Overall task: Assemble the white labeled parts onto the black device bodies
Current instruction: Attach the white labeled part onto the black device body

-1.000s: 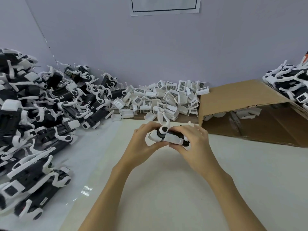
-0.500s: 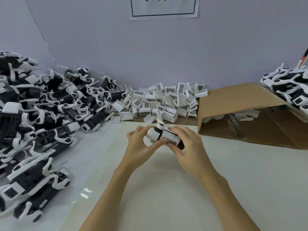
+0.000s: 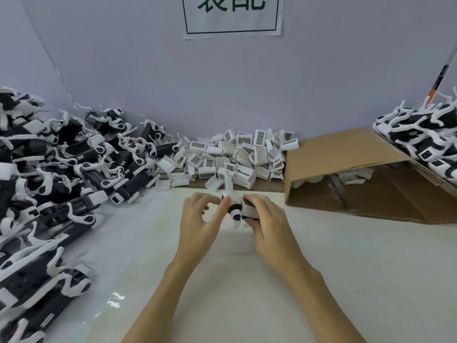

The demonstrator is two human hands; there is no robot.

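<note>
Crosswise, device body (image 3: 243, 209) gripped by right hand (image 3: 269, 219)

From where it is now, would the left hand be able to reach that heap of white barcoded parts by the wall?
Probably yes: the left hand sits just in front of the white labeled parts, with only bare table between.

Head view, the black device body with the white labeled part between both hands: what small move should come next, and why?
Probably set this black device body with its white labeled part aside on a pile of devices. The right hand grips it with the part apparently seated, and the left hand only touches its end with relaxed fingers.
</note>
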